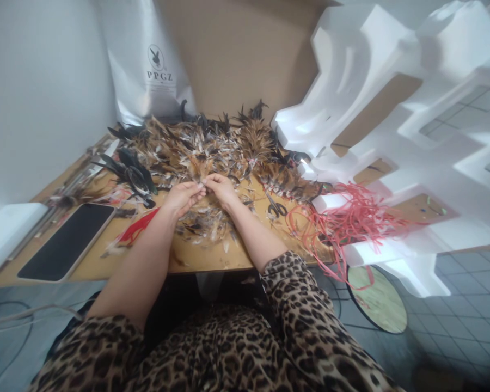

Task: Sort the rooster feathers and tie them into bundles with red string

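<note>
At the middle of the table my left hand (184,197) and my right hand (220,188) meet, fingertips pinched together. Between them rises a small bunch of brown feathers (200,166), its base hidden by the fingers. A wide heap of brown, white and dark feathers (163,144) lies just behind. Loose feather scraps (210,226) are scattered beneath and in front of my hands. Left of my left wrist is a bundle of red strips (139,226), partly covered by the forearm. Dark scissors (276,208) rest to the right of my right hand.
A phone (67,242) and a white box (10,234) lie at the left. Tangled red ribbons (351,215) hang over the right edge by large white foam pieces (351,65). A silver bag (147,65) and a cardboard panel (245,54) stand behind. Black feathers (130,171) lie left.
</note>
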`<state>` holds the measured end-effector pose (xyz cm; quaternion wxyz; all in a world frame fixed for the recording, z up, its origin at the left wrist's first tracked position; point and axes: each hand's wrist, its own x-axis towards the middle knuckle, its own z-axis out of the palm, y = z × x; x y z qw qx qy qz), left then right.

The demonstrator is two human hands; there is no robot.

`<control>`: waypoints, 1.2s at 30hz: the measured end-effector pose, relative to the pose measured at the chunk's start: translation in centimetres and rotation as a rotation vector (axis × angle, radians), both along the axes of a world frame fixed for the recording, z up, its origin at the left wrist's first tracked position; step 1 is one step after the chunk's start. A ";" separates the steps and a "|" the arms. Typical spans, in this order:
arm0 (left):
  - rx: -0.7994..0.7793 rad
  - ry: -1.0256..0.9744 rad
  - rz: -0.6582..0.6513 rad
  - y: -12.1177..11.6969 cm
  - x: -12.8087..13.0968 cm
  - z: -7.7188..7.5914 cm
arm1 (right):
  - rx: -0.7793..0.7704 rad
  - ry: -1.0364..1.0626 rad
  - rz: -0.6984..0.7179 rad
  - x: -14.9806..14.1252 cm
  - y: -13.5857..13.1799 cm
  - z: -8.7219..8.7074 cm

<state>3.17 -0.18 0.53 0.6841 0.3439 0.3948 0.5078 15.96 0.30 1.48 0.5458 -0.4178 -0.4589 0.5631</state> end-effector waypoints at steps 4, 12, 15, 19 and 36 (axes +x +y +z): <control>0.021 0.056 0.012 -0.1 0.0 0.0 | 0.039 -0.062 0.050 0.6 0.3 0.1; 0.018 0.022 0.039 0.1 -0.4 -0.2 | 0.173 -0.496 -0.288 7.9 3.7 -1.0; 0.008 -0.022 0.030 0.2 -0.5 -0.1 | 0.146 -0.708 -0.301 9.7 4.2 -1.8; 0.001 -0.054 0.021 0.3 -0.6 -0.1 | 0.102 -1.024 -0.294 9.2 3.5 -1.8; -0.074 -0.212 -0.001 0.3 -0.9 0.2 | 0.645 -0.889 -0.462 8.0 2.6 0.3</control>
